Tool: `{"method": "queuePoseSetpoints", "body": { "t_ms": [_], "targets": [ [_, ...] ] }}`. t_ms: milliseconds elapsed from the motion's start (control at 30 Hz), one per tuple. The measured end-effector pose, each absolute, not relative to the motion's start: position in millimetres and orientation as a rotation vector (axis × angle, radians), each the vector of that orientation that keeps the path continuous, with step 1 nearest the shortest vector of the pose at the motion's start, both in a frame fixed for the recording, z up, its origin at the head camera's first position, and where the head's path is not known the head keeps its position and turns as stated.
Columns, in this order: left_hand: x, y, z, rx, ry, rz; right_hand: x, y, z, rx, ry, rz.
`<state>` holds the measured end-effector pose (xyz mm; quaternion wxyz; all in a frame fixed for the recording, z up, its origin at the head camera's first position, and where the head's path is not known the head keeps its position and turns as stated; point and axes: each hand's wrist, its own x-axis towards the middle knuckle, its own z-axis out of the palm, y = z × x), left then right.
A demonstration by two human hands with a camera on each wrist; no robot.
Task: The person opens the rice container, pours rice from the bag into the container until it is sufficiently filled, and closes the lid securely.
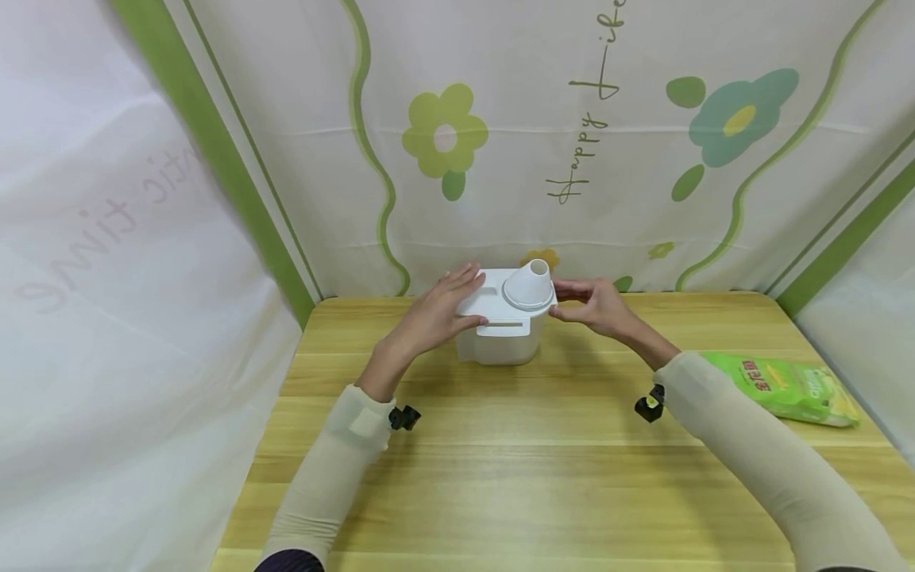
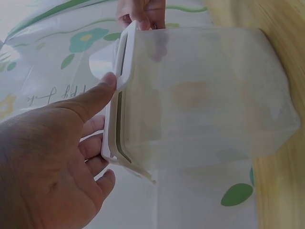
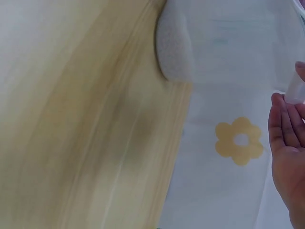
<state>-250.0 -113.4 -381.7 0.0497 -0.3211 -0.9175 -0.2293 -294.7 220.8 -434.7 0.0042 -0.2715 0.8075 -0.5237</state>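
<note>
A box-shaped container point(image 1: 500, 349) with a translucent body stands at the back of the table, its white lid point(image 1: 475, 305) on top. From the lid's right side rises a white cone-shaped spout point(image 1: 527, 287) with a round hole at its tip. My left hand point(image 1: 438, 314) grips the lid's left side, the thumb on its front edge and the fingers over the top. My right hand point(image 1: 599, 308) pinches the lid's right edge beside the cone. In the right wrist view, a small translucent piece point(image 3: 296, 90) shows between thumb and fingers. Whatever lies inside the body is blurred.
A green printed packet point(image 1: 779, 385) lies on the right of the wooden table point(image 1: 500, 477), partly behind my right forearm. A white curtain point(image 1: 500, 214) with printed flowers hangs close behind the container. More curtain point(image 1: 129, 318) hangs along the left.
</note>
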Motion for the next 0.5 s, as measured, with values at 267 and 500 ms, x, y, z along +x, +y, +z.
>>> {"method": "queuePoseSetpoints", "body": {
  "t_ms": [267, 500],
  "targets": [
    [-250, -113, -380, -0.978, -2.797, -0.715, -299, 219, -428, -0.936, 2.55, -1.611],
    [-249, -113, -378, -0.971, -2.804, -0.71, -307, 227, -420, -1.217, 2.764, -1.311]
  ]
}}
